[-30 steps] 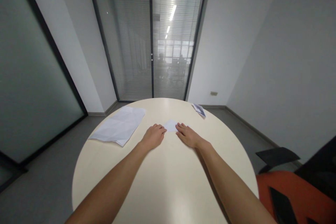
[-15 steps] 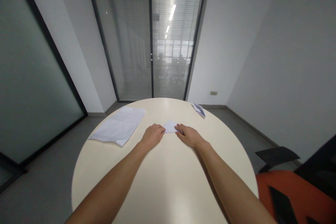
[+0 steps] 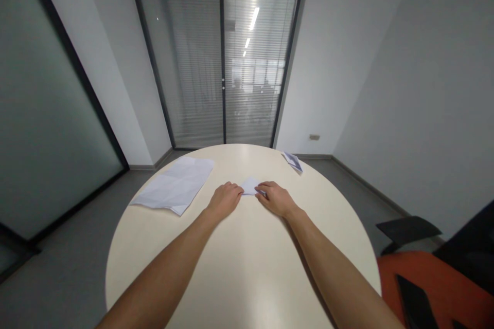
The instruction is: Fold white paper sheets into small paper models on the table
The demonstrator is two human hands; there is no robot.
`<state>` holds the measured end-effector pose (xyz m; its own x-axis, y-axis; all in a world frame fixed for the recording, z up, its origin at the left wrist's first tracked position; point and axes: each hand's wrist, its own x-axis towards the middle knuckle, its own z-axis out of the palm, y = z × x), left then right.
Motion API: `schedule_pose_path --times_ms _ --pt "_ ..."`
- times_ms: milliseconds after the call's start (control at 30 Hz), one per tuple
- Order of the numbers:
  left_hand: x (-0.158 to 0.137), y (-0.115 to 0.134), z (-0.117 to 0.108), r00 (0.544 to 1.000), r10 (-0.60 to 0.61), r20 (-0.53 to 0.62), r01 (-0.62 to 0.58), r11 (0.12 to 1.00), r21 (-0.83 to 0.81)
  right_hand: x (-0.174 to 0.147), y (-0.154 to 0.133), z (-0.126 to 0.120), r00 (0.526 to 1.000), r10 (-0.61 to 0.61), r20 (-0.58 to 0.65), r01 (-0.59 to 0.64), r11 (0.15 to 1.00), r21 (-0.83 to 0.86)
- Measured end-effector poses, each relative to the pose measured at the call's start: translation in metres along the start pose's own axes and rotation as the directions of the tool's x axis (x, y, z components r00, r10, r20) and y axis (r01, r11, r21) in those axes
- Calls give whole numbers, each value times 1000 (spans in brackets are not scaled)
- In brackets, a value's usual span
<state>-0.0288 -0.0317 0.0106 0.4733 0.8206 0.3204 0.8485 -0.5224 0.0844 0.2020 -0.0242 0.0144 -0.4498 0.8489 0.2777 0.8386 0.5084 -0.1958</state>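
A small piece of folded white paper lies on the round cream table, its top coming to a point. My left hand is closed at the paper's left corner, fingertips on its edge. At the right corner, my right hand has thumb and fingers bent round the paper's edge. Both hands cover the paper's outer corners, so only its middle shows.
Large creased white sheets lie at the table's left side. Another folded paper sits by the far right rim. An orange chair with black armrests stands at the right. Glass doors with blinds are beyond the table.
My right hand has shifted slightly left along the folded paper, its thumb and fingers nearer the middle. The left hand has stayed in place.
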Motion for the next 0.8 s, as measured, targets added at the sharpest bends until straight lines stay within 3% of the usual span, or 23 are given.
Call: schedule_pose_path --times_ms 800 --pt "0 5 -2 999 -34 -29 35 999 21 2 -10 -10 999 -20 -40 19 999 -28"
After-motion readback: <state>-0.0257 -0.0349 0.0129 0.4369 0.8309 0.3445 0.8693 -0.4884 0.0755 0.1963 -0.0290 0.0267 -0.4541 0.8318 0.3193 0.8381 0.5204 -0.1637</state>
